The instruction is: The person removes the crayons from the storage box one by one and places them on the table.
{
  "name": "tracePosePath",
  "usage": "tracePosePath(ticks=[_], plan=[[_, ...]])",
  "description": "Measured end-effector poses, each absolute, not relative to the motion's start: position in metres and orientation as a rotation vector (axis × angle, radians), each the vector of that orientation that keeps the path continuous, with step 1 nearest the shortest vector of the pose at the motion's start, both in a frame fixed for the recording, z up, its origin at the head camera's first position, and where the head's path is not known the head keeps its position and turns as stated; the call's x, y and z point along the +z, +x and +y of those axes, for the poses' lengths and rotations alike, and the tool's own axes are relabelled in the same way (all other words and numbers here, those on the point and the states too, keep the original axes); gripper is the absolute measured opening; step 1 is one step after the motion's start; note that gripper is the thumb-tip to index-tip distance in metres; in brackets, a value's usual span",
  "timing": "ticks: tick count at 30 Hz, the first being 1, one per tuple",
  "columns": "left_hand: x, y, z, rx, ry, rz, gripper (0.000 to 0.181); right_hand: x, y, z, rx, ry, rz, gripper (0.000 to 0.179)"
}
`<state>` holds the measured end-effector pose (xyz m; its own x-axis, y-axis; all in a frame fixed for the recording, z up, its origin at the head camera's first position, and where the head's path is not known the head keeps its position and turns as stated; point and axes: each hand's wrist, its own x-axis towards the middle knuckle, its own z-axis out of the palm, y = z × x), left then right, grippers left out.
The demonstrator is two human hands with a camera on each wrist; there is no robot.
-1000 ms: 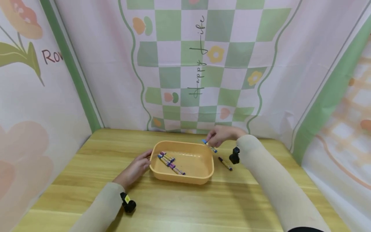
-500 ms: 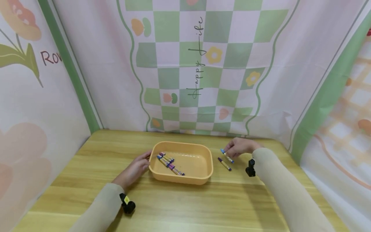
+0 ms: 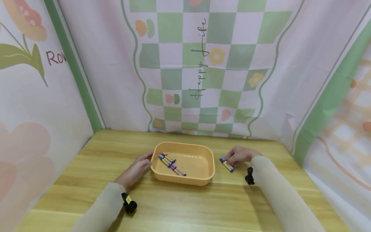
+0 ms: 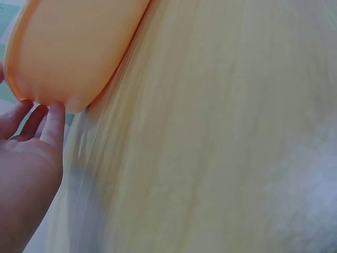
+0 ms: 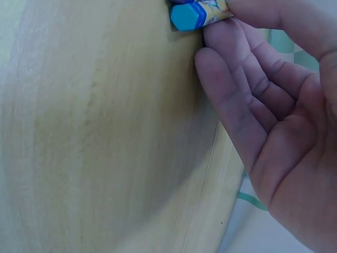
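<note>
Head view, orange tray (image 3: 182,180) right of the left hand (image 3: 136,169), crayons (image 3: 171,165) inside toward that hand, left wrist view, straightish fingers touching the tray wall, right wrist view, right hand (image 5: 287,142) pinching a blue-tipped crayon (image 5: 207,13) at counter (image 5: 105,132) level

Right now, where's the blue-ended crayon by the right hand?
In the head view, the blue-ended crayon is right of the orange tray, pinched by the right hand, alongside another crayon; right wrist view, at the top.

Crayons (image 3: 165,161) in tray (image 3: 194,164), tray on table (image 3: 185,206)
</note>
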<state>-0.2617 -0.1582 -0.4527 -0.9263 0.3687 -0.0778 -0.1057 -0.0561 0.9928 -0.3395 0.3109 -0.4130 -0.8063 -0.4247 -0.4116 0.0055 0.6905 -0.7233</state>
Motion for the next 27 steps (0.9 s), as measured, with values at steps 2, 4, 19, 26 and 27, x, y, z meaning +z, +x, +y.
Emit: tracePosePath(ticks=[2,4,19,26,27], plan=[[-0.452,-0.262,-0.158,2.055,0.282,1.897,0.066,-0.414,-0.339,0.311,-1.003,-0.319,2.337,0.029],[-0.452,-0.263,-0.157,2.054,0.282,1.895,0.066,-0.414,-0.339,0.312,-1.004,-0.318,2.338,0.029],[-0.453,-0.263,-0.157,2.05,0.269,1.9,0.068,-0.375,-0.343,0.306,-0.968,-0.409,2.378,0.044],[-0.453,-0.263,-0.158,2.035,0.287,1.91,0.067,-0.348,-0.346,0.282,-0.961,-0.527,2.385,0.042],[-0.453,-0.263,-0.158,2.036,0.288,1.908,0.068,-0.345,-0.347,0.279,-0.963,-0.532,2.389,0.042]])
